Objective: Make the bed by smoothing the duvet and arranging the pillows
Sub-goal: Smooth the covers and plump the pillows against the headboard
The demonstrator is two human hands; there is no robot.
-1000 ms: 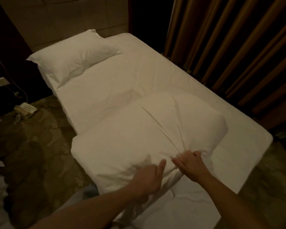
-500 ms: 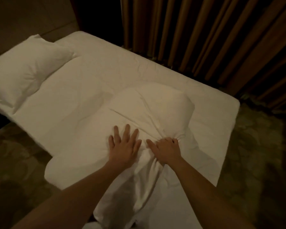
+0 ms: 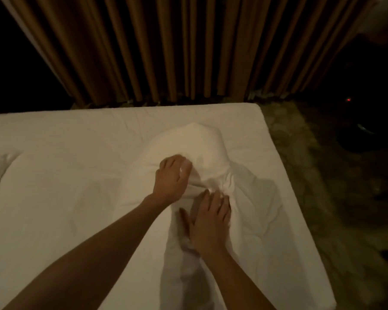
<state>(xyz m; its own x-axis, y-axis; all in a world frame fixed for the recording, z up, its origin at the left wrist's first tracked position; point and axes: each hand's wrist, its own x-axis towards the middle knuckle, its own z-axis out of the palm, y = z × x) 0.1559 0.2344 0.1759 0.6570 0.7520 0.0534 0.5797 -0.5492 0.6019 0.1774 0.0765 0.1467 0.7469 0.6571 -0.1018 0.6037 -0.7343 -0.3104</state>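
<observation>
- Now the left hand (image 3: pixel 171 177), fingers curled, presses the pillow (image 3: pixel 197 148) at frame centre
- Right hand (image 3: pixel 207 220), fingers spread flat, should sweep the bunched cover (image 3: pixel 244 198) outward

Left hand (image 3: pixel 171 176) reaching forward, fingers curled; right hand (image 3: pixel 208 220) flat, fingers spread, palm down.

No text, label, brand, number or sign can be read anywhere in the head view. The white bedding and the brown curtain are plain, and the dim surroundings show nothing legible.
</observation>
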